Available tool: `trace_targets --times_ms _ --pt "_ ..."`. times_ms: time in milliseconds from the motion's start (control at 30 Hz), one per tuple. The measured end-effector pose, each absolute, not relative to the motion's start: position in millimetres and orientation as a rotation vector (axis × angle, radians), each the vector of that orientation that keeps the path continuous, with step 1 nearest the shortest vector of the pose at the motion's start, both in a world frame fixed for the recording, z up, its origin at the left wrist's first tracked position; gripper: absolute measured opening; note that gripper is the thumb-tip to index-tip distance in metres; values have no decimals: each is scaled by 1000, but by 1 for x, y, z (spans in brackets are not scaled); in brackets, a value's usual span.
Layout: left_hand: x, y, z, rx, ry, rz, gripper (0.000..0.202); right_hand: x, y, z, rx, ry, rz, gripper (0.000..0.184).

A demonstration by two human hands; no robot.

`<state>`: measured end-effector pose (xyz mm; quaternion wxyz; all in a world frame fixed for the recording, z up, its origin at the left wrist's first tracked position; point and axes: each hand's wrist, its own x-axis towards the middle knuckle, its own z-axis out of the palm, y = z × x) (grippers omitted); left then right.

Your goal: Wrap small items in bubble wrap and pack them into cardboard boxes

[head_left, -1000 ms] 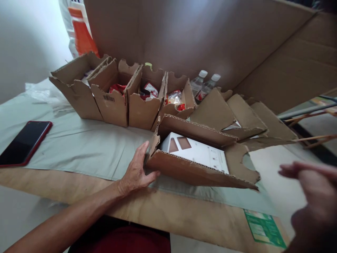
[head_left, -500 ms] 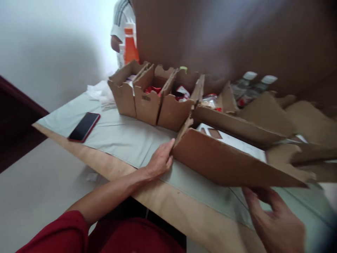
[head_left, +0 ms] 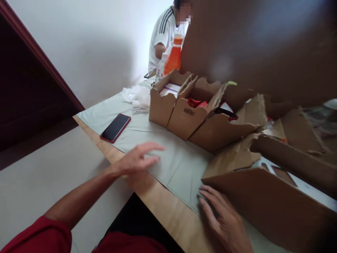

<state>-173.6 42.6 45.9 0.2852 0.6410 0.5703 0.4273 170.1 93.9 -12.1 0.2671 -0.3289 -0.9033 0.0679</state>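
Note:
My left hand (head_left: 140, 157) hovers over the pale green cloth (head_left: 173, 163), fingers apart, with nothing in it. Close to the near corner of a large cardboard box (head_left: 265, 203) is my right hand (head_left: 223, 218), its fingers spread and holding nothing; whether the fingertips touch the box I cannot tell. A white carton (head_left: 310, 184) with brown squares shows inside that box. Beyond it stand a cardboard bin with a white and purple box (head_left: 171, 89), a bin (head_left: 184, 119) with red packets (head_left: 196, 103), and a third bin (head_left: 221, 135) with a dark and red item.
A red-edged phone (head_left: 116, 127) lies left on the cloth, near the wooden table edge (head_left: 155, 200). Behind it are crumpled clear plastic bags (head_left: 139, 96). An orange bottle (head_left: 173, 56) stands at the back, beside a person in a white shirt (head_left: 160, 38). A brown panel (head_left: 250, 42) rises behind the bins.
My left hand has let go of the large box's corner and moved left. My right hand has come from under its right end to its near left corner. The view has swung left.

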Motion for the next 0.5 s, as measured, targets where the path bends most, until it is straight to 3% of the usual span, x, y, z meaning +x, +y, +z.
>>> trace_targets --times_ms 167,500 --pt "-280 96 37 1482 2205 1441 30 152 98 -36 -849 -2419 0 24" --pt "-335 203 20 1752 2334 1391 32 166 106 -44 -821 -2539 -15 26"
